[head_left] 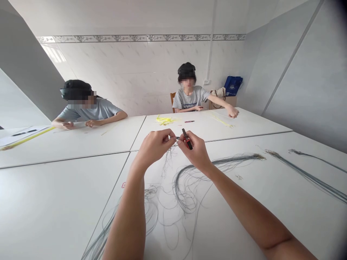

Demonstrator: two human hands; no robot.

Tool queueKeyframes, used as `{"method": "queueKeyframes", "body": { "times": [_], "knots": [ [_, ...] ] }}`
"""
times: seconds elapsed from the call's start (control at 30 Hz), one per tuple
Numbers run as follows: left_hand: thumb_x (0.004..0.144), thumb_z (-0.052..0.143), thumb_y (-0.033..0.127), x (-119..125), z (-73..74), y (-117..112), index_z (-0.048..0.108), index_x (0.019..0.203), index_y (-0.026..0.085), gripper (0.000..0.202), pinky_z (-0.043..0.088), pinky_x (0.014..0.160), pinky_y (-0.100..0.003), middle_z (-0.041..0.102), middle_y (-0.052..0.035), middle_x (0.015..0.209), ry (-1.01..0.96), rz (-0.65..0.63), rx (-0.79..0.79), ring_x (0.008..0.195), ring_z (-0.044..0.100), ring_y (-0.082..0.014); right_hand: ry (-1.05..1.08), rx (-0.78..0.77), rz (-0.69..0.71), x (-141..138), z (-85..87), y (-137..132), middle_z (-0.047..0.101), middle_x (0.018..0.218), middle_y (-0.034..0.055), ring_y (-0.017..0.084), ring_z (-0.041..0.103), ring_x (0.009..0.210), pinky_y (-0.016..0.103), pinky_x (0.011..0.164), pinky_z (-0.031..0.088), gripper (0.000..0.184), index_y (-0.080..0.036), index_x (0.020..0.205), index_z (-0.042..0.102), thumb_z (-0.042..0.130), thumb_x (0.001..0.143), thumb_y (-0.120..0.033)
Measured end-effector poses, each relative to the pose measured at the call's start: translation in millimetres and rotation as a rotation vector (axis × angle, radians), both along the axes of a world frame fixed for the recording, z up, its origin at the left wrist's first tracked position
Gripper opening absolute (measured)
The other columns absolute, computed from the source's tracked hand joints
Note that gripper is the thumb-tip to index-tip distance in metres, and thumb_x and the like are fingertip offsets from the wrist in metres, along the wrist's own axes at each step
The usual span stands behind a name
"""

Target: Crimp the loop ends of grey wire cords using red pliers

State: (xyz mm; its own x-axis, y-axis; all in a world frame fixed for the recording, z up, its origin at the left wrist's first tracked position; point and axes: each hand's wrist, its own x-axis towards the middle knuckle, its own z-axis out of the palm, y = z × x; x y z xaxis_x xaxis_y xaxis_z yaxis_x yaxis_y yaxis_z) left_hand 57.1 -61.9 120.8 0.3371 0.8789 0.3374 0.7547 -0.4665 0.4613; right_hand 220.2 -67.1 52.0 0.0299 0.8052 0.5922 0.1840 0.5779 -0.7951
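My left hand (155, 146) is closed in a pinch on the end of a thin grey wire (170, 153) that hangs down to the white table (54, 202). My right hand (196, 151) is closed around a small red-and-black tool (187, 139), whose tip meets the wire end between the two hands. Below my hands lie loose loops of grey wire (187, 187). A long bundle of grey wires (238, 157) stretches to the right.
More grey wire bundles (309, 175) lie at the right. Two other people sit at the far tables, one at the left (86, 108), one at the back (189, 97), with yellow wires (164, 120) and a small red tool (189, 121) before them. A blue bag (232, 85) stands behind.
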Motion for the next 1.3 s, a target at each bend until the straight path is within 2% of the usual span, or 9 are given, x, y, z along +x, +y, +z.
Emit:
{"method": "queueKeyframes", "body": {
  "times": [0.23, 0.57, 0.77, 0.97, 1.17, 1.3],
  "knots": [
    [0.089, 0.052, 0.028, 0.7, 0.4, -2.4, 0.067, 0.081, 0.024, 0.017, 0.029, 0.055, -0.027, 0.042, 0.0059, 0.054, 0.007, -0.01, -0.008, 0.055, 0.033, -0.0122, -0.04, -0.042, 0.001, -1.1, -2.1, 1.9, 0.052, 0.07, -0.0045, 0.01, 0.043, 0.06, 0.025, 0.058, 0.035, 0.014, -0.021, 0.079, 0.055, 0.063, 0.086, -0.031],
    [0.09, 0.052, 0.03, 1.0, 2.6, -3.3, 0.067, 0.081, 0.023, 0.019, 0.028, 0.056, -0.026, 0.044, 0.0053, 0.053, 0.029, -0.006, -0.006, 0.054, 0.034, -0.0121, -0.045, -0.017, 0.008, 1.7, -0.5, 3.5, 0.051, 0.067, -0.0045, 0.01, 0.041, 0.059, 0.025, 0.058, 0.035, 0.014, -0.021, 0.077, 0.055, 0.06, 0.087, -0.029],
    [0.09, 0.052, 0.03, 1.3, 1.9, -2.8, 0.066, 0.079, 0.023, 0.019, 0.028, 0.056, -0.027, 0.046, 0.0048, 0.054, 0.048, -0.008, -0.002, 0.054, 0.036, -0.0127, 0.132, -0.073, 0.07, 4.3, -0.1, 5.0, 0.051, 0.064, -0.0047, 0.01, 0.044, 0.056, 0.025, 0.055, 0.036, 0.015, -0.021, 0.082, 0.057, 0.063, 0.089, -0.034],
    [0.092, 0.052, 0.035, -2.2, 1.8, -1.5, 0.064, 0.079, 0.023, 0.021, 0.029, 0.057, -0.027, 0.047, 0.005, 0.054, 0.03, 0.006, 0.008, 0.053, 0.037, -0.0126, 0.236, -0.051, 0.103, 9.8, 2.4, 8.6, 0.049, 0.06, -0.0055, 0.01, 0.046, 0.054, 0.025, 0.053, 0.037, 0.016, -0.021, 0.081, 0.057, 0.065, 0.089, -0.033],
    [0.095, 0.048, 0.036, -7.9, 0.0, 4.1, 0.059, 0.079, 0.023, 0.023, 0.029, 0.057, -0.027, 0.05, 0.005, 0.057, 0.019, 0.05, -0.003, 0.054, 0.039, -0.0131, 0.27, -0.017, 0.171, 13.5, 6.5, 7.0, 0.058, 0.072, -0.0022, 0.008, 0.048, 0.054, 0.025, 0.05, 0.036, 0.02, -0.021, 0.081, 0.054, 0.061, 0.092, -0.035],
    [0.096, 0.044, 0.036, -15.8, -5.2, 14.4, 0.058, 0.081, 0.023, 0.024, 0.03, 0.058, -0.027, 0.054, 0.0047, 0.057, 0.064, 0.119, -0.013, 0.054, 0.045, -0.0144, 0.397, -0.014, 0.162, 16.8, 14.7, 4.3, 0.059, 0.072, -0.0025, 0.009, 0.046, 0.053, 0.025, 0.049, 0.038, 0.02, -0.022, 0.082, 0.049, 0.059, 0.092, -0.036]
  ]
}}
